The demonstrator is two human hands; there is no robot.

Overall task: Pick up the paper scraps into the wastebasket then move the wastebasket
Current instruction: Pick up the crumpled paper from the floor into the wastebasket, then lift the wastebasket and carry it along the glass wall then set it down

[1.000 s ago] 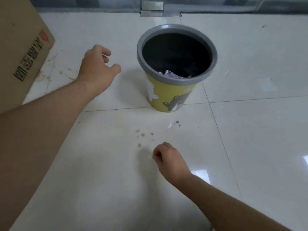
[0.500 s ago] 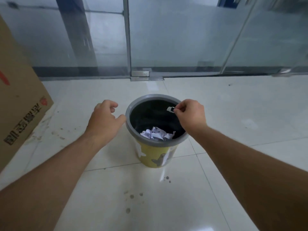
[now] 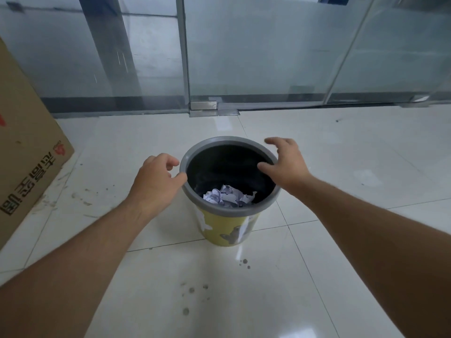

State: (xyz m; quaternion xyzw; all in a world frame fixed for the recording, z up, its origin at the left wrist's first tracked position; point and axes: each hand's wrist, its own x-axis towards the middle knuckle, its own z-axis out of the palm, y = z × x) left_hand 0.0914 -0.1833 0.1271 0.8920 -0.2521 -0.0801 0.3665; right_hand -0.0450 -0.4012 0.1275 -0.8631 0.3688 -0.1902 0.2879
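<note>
A yellow wastebasket with a grey rim and a black inside stands on the white tiled floor in the middle of the view. Crumpled white paper scraps lie in its bottom. My left hand is at the rim's left side with fingers curled apart; its thumb touches the rim. My right hand hovers over the rim's right side, fingers spread and empty. No scraps show on the floor around the basket.
A large brown cardboard box stands at the left. Glass doors with a metal floor hinge run across the back. Dark spots mark the tiles in front of the basket.
My right hand picked a small scrap off the floor, carried it over the basket and let it go; its fingers have opened. My left hand has closed in on the rim.
</note>
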